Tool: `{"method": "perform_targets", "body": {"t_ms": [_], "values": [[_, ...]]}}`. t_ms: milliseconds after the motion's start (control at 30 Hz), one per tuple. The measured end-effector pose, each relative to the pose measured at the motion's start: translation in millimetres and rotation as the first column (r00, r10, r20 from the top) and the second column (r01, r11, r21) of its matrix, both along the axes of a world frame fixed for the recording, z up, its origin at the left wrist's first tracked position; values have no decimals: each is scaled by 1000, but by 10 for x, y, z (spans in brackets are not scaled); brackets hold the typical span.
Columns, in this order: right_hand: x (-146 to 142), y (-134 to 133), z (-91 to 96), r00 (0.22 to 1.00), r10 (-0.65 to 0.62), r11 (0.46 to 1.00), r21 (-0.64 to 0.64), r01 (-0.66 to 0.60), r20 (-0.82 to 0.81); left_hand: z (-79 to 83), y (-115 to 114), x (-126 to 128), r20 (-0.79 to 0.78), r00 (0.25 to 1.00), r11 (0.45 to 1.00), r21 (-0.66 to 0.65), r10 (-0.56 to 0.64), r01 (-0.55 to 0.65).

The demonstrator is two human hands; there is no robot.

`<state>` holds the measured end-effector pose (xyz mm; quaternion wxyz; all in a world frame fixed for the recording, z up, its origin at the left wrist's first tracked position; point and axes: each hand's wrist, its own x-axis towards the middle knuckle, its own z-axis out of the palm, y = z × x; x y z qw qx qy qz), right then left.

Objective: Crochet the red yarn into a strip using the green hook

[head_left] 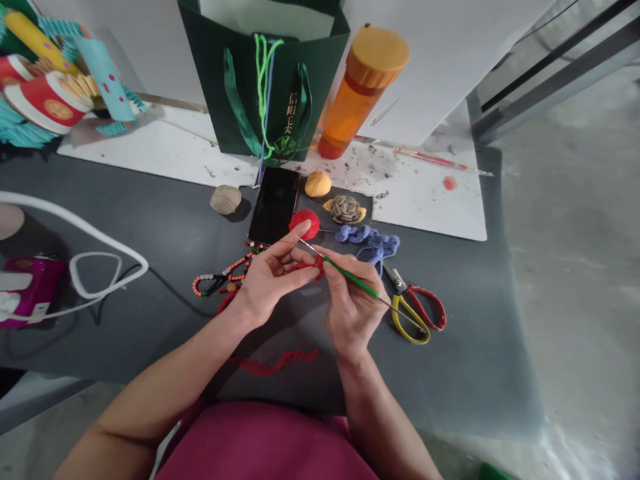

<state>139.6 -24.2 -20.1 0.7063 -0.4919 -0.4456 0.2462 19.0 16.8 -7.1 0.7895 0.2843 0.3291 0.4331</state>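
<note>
My right hand (356,300) grips a green-handled crochet hook (351,276), its metal tip pointing up and left. Pinched in my left hand (273,273) is a small piece of red crochet work (318,265), partly hidden by the fingers. The left index finger is raised beside the hook's tip. Just behind the fingertips lies a ball of red yarn (306,225). A narrow red crocheted strip (280,362) rests on the table nearer to me. Red-and-yellow-handled scissors (415,308) lie right of my right hand, below a blue-violet crocheted piece (373,239).
Behind my hands are a black phone (274,205), a beige yarn ball (225,199), a yellow yarn ball (318,183) and a crocheted flower (345,209). A dark green bag (200,73) and orange bottle (350,100) stand farther back. Beads (205,285) lie left; a white looped stand (100,233) is beyond.
</note>
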Motion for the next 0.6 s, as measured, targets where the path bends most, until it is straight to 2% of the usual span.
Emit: {"method": "perform_targets", "body": {"t_ms": [100,267,367,500,600], "values": [[18,4,-11,998,23,998,-62,-26,-58,17,5,0,14,1000,1000,-18,14,-13],[65,-13,47,998,-15,977,-210,29,67,24,30,-23,-14,999,999,-29,36,-37],[81,-20,72,997,-3,969,-248,21,71,8,47,-51,-33,999,999,-24,35,-36],[105,18,34,993,46,970,-233,-71,-112,-13,65,-73,-2,1000,999,-32,-22,22],[131,64,-4,953,115,961,-213,-179,-282,-5,80,-75,36,996,996,-40,-79,81]]}}
